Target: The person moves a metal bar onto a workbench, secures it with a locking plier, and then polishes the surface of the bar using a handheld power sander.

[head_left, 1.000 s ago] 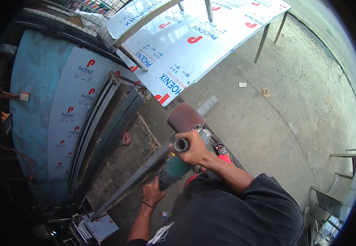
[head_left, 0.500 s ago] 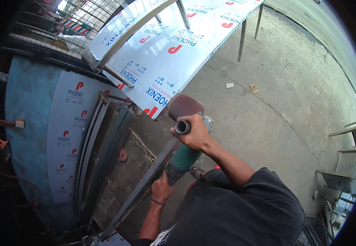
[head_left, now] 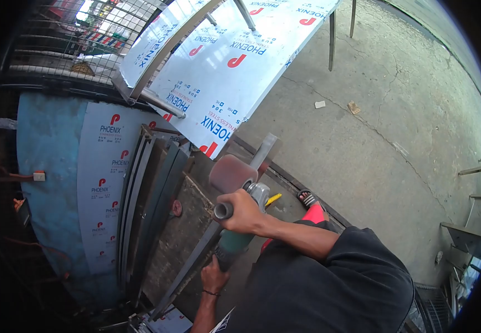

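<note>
A green drum sander (head_left: pixel 235 242) with a wide reddish-brown drum (head_left: pixel 232 174) lies along a long grey metal bar (head_left: pixel 187 266). The drum overlaps the bar, whose far end (head_left: pixel 266 149) shows beyond it. My right hand (head_left: pixel 241 212) is wrapped round the dark tubular side handle (head_left: pixel 223 210) close behind the drum. Lower down, my left hand (head_left: pixel 215 276) grips the dark rear body of the sander, its palm side hidden. Close to the grey tool head (head_left: pixel 258 194) is a yellow piece (head_left: pixel 273 198).
Ahead stands a film-covered stainless steel table (head_left: pixel 212 72) with metal legs. Several long metal profiles (head_left: pixel 151 205) lean at the left beside film-covered sheet (head_left: pixel 107 188). A sandaled foot (head_left: pixel 308 200) is on the cracked concrete floor (head_left: pixel 357 144). Metal frames (head_left: pixel 462 236) stand at the far right.
The sander's drum and both hands have shifted left and down in view. The bar's far end, the yellow piece and more of the foot now show. Both hands keep their grip.
</note>
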Demonstrator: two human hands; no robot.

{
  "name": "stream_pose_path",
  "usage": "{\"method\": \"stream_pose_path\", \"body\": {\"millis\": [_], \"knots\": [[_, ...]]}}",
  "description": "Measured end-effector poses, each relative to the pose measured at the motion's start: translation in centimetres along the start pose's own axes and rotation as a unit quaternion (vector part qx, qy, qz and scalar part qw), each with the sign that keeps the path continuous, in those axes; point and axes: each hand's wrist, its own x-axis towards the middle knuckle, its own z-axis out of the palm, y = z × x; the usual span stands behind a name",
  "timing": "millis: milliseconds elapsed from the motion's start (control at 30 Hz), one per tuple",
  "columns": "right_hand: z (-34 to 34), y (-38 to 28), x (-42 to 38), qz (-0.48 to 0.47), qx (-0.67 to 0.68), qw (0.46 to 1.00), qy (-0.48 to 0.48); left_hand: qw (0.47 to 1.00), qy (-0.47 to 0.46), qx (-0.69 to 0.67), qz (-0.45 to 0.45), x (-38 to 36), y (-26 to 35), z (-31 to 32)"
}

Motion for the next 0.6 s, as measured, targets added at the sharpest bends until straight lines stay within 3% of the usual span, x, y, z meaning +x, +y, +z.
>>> {"method": "stream_pose_path", "body": {"millis": [200,400,600], "knots": [[-5.0,0.0,2.1,0.002,-0.038,0.998,0.049,0.987,0.106,-0.036,0.117,4.4,3.6,-0.4],[-8.9,-0.4,3.5,-0.026,-0.031,0.994,0.105,0.989,0.076,-0.072,0.103,7.1,8.0,-1.4],[-6.9,0.7,1.6,-0.039,-0.049,0.995,0.082,0.996,0.039,-0.060,0.061,4.7,7.0,-0.2]]}}
